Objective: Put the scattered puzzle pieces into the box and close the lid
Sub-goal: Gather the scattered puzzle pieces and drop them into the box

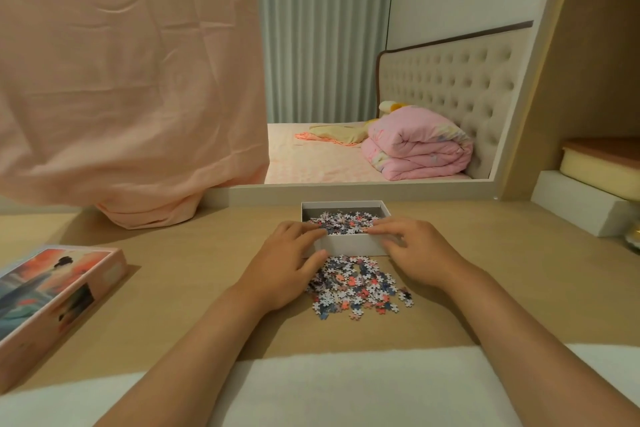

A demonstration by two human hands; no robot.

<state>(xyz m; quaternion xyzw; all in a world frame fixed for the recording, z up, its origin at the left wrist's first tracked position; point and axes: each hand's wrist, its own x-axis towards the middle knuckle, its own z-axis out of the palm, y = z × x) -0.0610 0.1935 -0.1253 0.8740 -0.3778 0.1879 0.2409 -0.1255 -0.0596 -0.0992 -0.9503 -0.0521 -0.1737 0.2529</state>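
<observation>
A white open box stands on the wooden desk, partly filled with small puzzle pieces. A loose heap of scattered puzzle pieces lies on the desk just in front of the box. My left hand rests at the box's near left corner, fingertips over the rim and touching the pieces inside. My right hand sits at the near right corner, fingers curled over the rim. Whether either hand holds pieces is hidden by the fingers. The printed lid lies far left on the desk.
A pink cloth hangs over the desk's back left. A mirror behind the box shows a bed with a folded pink quilt. White foam blocks sit at the right. A white pad lines the near edge.
</observation>
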